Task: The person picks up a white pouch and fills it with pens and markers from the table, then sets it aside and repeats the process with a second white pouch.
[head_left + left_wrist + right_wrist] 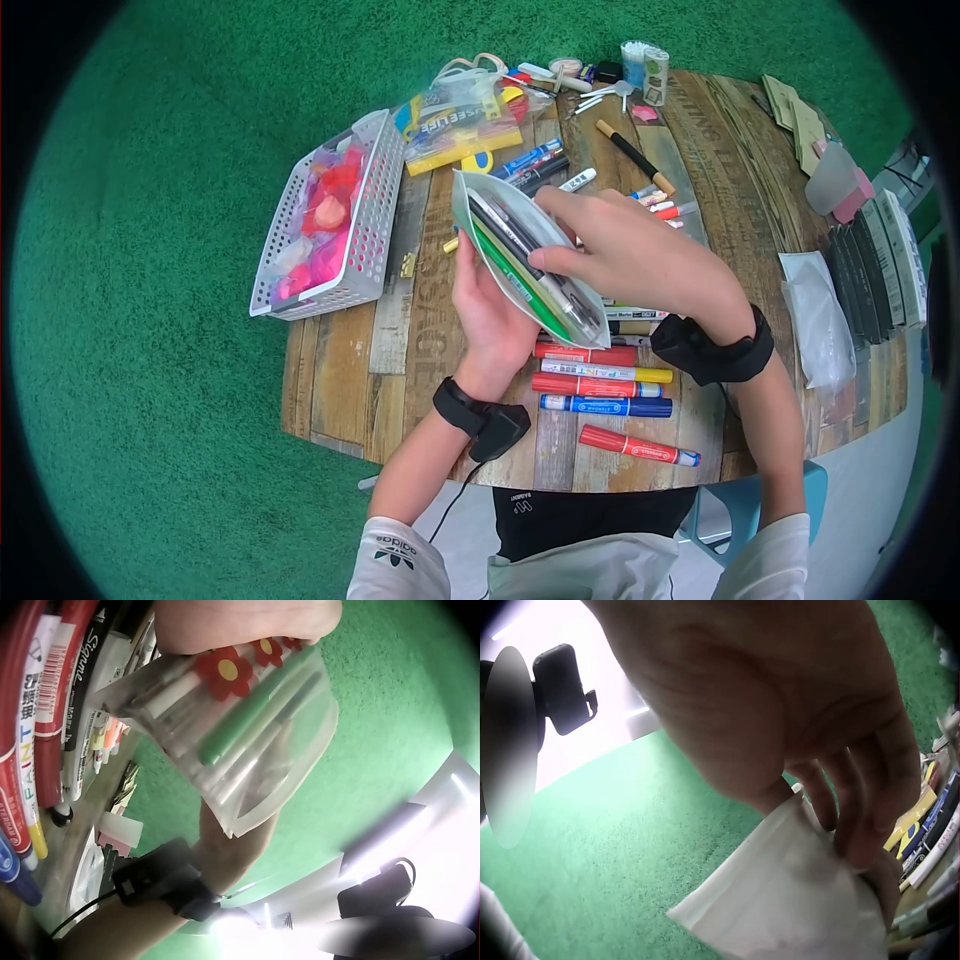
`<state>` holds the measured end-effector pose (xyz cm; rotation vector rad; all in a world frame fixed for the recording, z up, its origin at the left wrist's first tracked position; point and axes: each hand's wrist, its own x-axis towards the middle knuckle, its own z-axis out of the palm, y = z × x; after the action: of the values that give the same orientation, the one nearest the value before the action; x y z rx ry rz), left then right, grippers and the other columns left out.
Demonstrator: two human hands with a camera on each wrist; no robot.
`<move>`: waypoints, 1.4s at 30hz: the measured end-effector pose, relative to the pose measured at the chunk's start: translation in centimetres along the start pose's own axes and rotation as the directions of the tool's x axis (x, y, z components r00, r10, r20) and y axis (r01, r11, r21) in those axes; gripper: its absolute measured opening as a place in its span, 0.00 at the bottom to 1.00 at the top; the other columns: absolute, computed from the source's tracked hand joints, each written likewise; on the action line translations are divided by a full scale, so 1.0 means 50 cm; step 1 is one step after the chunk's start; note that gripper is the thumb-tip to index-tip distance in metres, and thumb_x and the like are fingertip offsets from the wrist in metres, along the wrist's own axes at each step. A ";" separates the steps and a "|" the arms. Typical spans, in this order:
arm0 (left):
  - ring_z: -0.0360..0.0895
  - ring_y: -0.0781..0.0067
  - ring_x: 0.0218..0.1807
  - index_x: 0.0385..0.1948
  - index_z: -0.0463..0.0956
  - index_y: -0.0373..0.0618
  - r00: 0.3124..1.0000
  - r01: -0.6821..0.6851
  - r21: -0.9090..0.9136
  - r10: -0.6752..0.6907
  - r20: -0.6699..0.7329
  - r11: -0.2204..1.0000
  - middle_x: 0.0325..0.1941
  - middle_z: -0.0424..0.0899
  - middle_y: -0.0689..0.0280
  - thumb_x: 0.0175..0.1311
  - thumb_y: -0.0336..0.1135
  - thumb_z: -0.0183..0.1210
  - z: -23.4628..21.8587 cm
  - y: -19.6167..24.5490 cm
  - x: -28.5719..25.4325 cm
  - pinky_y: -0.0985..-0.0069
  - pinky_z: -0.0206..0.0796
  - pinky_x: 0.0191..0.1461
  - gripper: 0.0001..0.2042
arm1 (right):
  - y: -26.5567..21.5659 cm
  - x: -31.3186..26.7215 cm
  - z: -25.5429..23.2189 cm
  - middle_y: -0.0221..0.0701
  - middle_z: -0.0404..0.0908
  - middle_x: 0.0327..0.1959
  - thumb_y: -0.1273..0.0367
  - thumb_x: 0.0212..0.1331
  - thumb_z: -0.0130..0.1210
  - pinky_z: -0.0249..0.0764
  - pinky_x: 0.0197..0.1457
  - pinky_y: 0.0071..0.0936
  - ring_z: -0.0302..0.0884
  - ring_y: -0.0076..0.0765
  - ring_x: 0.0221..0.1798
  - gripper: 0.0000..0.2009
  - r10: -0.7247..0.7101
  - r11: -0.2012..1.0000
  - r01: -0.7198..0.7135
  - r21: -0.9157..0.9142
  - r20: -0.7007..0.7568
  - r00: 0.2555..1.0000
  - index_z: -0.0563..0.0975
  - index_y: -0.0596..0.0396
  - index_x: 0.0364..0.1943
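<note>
Two hands, one pouch (780, 892), and from my distant seat all the geometry sits there. Pouch is up off the wooden table (340, 400), in front of the wearer's body, touching both hands. Long axis runs slantwise, far-left corner to near-right corner; mouth gapes up toward the head camera. Pens inside lie along that same slant, a green pen (516, 280) nearest the left side. Left hand (495, 320) holds from below and on the near-left side, palm up against the wall; most of its fingers are hidden behind the pouch, so I cannot tell how tightly they close. Right hand (640, 245) comes across from the far-right side and pinches the rim, thumb inside the mouth, fingers on the outer wall, by the right wrist view. Neither hand is farther off, then; I judge the right better placed for the mouth and the left for bearing weight. Left wrist view gives me the pouch's clear face, red flowers (229, 673) printed near the palm. Below and nearer the body, loose markers lie crosswise: a blue marker (605, 405), then a red marker (640, 446) closest to the table edge. White basket (375, 230) stands well apart, left.
</note>
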<state>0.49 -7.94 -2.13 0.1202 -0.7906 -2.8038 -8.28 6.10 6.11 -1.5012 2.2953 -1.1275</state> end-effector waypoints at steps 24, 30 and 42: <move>0.71 0.61 0.62 0.63 0.65 0.51 0.999 0.009 0.001 -0.009 -0.040 1.000 0.63 0.72 0.63 0.73 0.58 0.36 0.001 0.000 0.003 0.59 0.62 0.66 0.27 | 0.029 0.006 0.027 0.51 0.79 0.30 0.61 0.57 0.59 0.72 0.39 0.45 0.78 0.60 0.37 0.19 -0.022 0.995 0.015 -0.094 -0.065 0.998 0.75 0.65 0.44; 0.70 0.63 0.63 0.63 0.64 0.49 0.988 -0.040 0.081 0.051 -0.148 0.996 0.62 0.72 0.62 0.73 0.58 0.35 0.006 -0.003 -0.001 0.60 0.60 0.67 0.28 | 0.012 0.005 0.041 0.51 0.81 0.32 0.64 0.55 0.61 0.73 0.41 0.47 0.79 0.59 0.39 0.15 0.006 1.000 -0.004 0.024 -0.075 0.997 0.75 0.64 0.39; 0.71 0.62 0.62 0.63 0.65 0.49 0.994 -0.073 0.143 0.084 -0.075 0.987 0.61 0.73 0.61 0.73 0.59 0.35 -0.003 -0.006 0.000 0.60 0.63 0.66 0.28 | 0.004 0.000 0.057 0.49 0.80 0.28 0.61 0.56 0.61 0.72 0.36 0.48 0.78 0.61 0.35 0.18 0.059 0.994 -0.069 -0.087 -0.107 0.993 0.72 0.63 0.41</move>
<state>0.45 -7.76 -2.44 0.2192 -0.9517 -2.6504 -6.95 4.73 4.01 -1.4191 2.4764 -1.1242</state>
